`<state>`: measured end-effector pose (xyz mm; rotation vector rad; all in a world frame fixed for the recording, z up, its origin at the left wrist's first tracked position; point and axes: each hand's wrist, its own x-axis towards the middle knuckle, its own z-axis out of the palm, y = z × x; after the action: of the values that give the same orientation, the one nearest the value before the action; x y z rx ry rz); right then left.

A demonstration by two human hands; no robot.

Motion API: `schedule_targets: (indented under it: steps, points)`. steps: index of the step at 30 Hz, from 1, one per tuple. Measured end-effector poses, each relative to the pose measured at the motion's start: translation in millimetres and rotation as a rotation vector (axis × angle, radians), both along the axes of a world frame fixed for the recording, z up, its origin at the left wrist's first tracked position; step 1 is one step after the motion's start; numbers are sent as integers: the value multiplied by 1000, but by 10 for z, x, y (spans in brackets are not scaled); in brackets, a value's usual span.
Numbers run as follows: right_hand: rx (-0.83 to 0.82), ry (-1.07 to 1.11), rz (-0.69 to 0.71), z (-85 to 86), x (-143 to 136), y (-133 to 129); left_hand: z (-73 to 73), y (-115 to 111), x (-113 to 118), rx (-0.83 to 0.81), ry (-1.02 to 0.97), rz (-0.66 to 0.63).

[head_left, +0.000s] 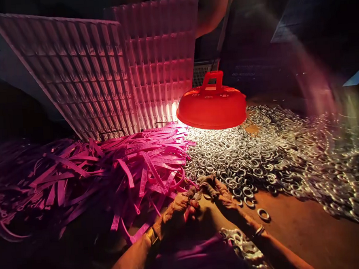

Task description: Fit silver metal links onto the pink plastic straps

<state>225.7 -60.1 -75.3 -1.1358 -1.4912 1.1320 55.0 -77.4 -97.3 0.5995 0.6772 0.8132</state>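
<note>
My left hand (pixel 179 206) and my right hand (pixel 221 192) meet in the middle of the head view, above the brown work surface. Fingers on both are curled in and pinched close together. Between them is something small, pale and pinkish that I cannot make out. Wrappings, dark and worn, cover some fingertips. Just beyond the left hand lies a heap of pink straps (pixel 152 164), some ending in small loops. A wide spread of shiny metal rings (pixel 226 152) begins right past the right hand. One loose ring (pixel 264 215) lies apart, to the right of that hand.
A red lamp shade (pixel 211 108) hangs low over the rings, its light on beneath. Two ribbed translucent panels (pixel 162 58) stand behind the straps. More metal rings (pixel 244 246) lie near the front, by my right forearm. The brown work surface (pixel 293 212) shows at the right.
</note>
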Motion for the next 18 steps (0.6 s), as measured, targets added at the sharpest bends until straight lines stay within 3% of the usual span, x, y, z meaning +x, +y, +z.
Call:
schedule_targets:
  steps: [3,8,13,18]
  points:
    - [-220,255,73,149,40,51,22,-22,43,-25,-37,134]
    - [-182,200,55,165,4,-42,38,73,113,-47,120,262]
    - [-173,50,5,123,-90,-210,-5,105,93,-49,209,192]
    - [-17,-110,-7,95,-86,-273,30,66,112,-66,241,124]
